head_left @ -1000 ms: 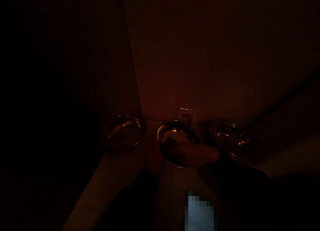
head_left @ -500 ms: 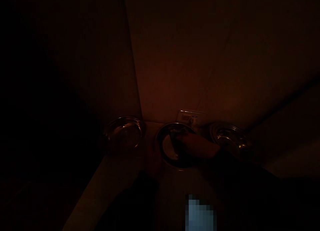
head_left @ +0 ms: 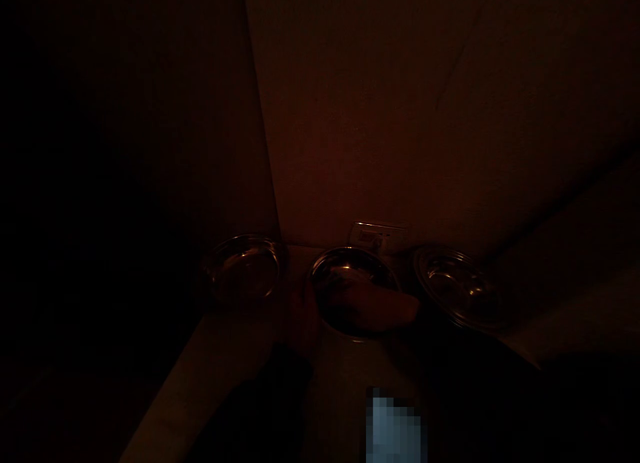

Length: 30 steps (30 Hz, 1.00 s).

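Dimly: right hand [head_left: 367, 304] in steel bowl [head_left: 353, 257] | left hand [head_left: 301, 319] by rim [head_left: 313, 279] | grips unclear | dish left [head_left: 243, 268], dish right [head_left: 457, 288]

What lies in the middle steel bowl [head_left: 350, 263] is covered by the right hand [head_left: 373, 304] and too dim to identify. The left hand [head_left: 301, 319] is nearly lost in shadow, its grip unreadable. A pixelated patch [head_left: 394, 429] at the bottom edge is blurred beyond recognition, and the wall plate [head_left: 379, 236] is partly hidden behind the bowl.
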Each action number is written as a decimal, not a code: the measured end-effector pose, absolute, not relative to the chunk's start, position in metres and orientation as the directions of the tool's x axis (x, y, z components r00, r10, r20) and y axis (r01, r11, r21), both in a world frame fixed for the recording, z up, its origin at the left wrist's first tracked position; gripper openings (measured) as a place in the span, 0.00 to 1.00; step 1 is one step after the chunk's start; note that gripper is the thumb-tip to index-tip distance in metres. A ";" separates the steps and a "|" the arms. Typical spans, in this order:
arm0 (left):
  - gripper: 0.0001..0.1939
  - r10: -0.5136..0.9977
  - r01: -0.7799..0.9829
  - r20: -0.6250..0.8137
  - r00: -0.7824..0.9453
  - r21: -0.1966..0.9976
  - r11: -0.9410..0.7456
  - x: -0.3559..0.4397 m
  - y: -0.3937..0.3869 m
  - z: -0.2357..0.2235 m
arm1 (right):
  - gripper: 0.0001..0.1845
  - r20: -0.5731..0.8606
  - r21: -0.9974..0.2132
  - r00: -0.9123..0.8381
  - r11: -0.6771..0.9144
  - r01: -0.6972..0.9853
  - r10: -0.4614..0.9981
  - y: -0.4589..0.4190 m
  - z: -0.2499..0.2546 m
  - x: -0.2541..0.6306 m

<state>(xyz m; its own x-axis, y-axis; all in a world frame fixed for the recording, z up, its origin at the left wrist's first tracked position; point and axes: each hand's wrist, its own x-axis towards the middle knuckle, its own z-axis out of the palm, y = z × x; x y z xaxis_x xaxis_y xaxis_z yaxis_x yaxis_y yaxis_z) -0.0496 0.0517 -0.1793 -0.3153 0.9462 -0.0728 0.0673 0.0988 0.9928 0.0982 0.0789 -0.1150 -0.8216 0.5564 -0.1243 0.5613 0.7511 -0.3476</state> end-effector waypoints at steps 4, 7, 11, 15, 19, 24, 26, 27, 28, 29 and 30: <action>0.19 0.937 0.068 -0.090 -0.338 0.991 0.119 -0.050 0.051 -0.174 | 0.27 -0.215 -0.459 -0.849 0.717 0.525 0.483 0.067 -0.112 0.102; 0.18 0.938 0.076 -0.106 -0.330 0.987 0.139 -0.051 0.050 -0.170 | 0.28 -0.164 -0.404 -0.801 0.701 0.587 0.576 0.068 -0.119 0.098; 0.19 0.950 0.030 -0.091 -0.299 0.994 0.104 -0.052 0.051 -0.171 | 0.27 -0.125 -0.318 -0.710 0.650 0.690 0.693 0.082 -0.128 0.095; 0.20 0.958 0.025 -0.026 -0.287 0.999 0.035 -0.052 0.051 -0.177 | 0.23 -0.144 -0.263 -0.631 0.585 0.767 0.762 0.092 -0.128 0.109; 0.19 0.939 0.030 -0.079 -0.333 0.995 0.094 -0.051 0.051 -0.177 | 0.19 -0.179 -0.211 -0.600 0.565 0.798 0.780 0.092 -0.122 0.122; 0.18 0.939 0.093 -0.054 -0.339 0.991 0.091 -0.052 0.052 -0.177 | 0.16 -0.240 -0.166 -0.585 0.561 0.811 0.775 0.095 -0.115 0.120; 0.19 0.941 0.116 -0.051 -0.333 0.989 0.095 -0.052 0.053 -0.178 | 0.17 -0.250 -0.156 -0.584 0.563 0.812 0.772 0.097 -0.115 0.117; 0.19 0.942 0.119 -0.039 -0.332 0.989 0.083 -0.051 0.053 -0.178 | 0.17 -0.254 -0.152 -0.584 0.564 0.812 0.771 0.098 -0.115 0.117; 0.19 0.940 0.115 -0.034 -0.340 0.990 0.077 -0.051 0.054 -0.178 | 0.17 -0.257 -0.150 -0.583 0.564 0.812 0.771 0.099 -0.116 0.116; 0.19 0.941 0.102 -0.032 -0.336 0.992 0.070 -0.050 0.054 -0.178 | 0.17 -0.259 -0.149 -0.582 0.563 0.813 0.771 0.100 -0.117 0.116; 0.19 0.938 0.089 -0.034 -0.344 0.994 0.069 -0.050 0.054 -0.177 | 0.17 -0.261 -0.149 -0.580 0.562 0.814 0.772 0.100 -0.118 0.115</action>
<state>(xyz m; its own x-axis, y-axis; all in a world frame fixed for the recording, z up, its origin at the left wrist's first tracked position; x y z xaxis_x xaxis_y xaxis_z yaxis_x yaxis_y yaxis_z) -0.0497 0.0539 -0.1773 -0.3441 0.9383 -0.0339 0.0894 0.0687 0.9936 0.1154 0.1004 -0.1176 -0.5803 0.7716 -0.2607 0.8138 0.5618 -0.1486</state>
